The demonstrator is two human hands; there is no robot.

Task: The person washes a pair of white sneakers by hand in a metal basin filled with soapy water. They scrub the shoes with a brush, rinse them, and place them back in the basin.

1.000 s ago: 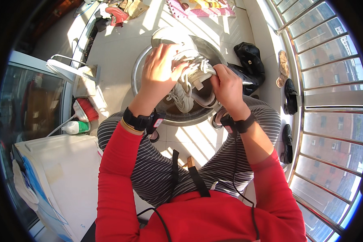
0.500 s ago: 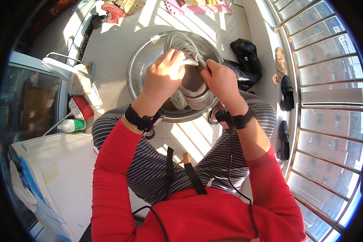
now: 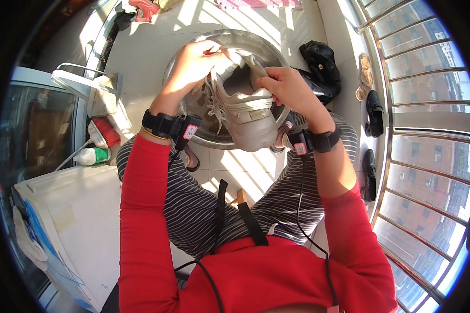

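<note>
A pale grey-beige sneaker [image 3: 253, 129] is held over a round metal basin [image 3: 265, 48], its heel toward me and its opening facing up. My left hand [image 3: 192, 61] is closed on the sneaker's far left part, around the tongue or upper edge; the fingertips are partly hidden. White laces [image 3: 213, 101] hang loose along its left side. My right hand [image 3: 290, 87] pinches the right edge of the opening, thumb near the collar. The sneaker covers part of the basin, and its toe cannot be made out.
Black boots [image 3: 318, 68] lie right of the basin. Black shoes [image 3: 373, 113] and insoles [image 3: 364, 77] line the ledge beside the barred window. At left are a red brush [image 3: 105, 133], a white-and-green bottle [image 3: 93, 156] and a white cabinet [image 3: 83, 224]. Cables run from my wrist straps.
The sneaker has come toward me and turned, showing more of its heel and side. My left hand has moved left and away; the laces bunched on top now hang at the left side.
</note>
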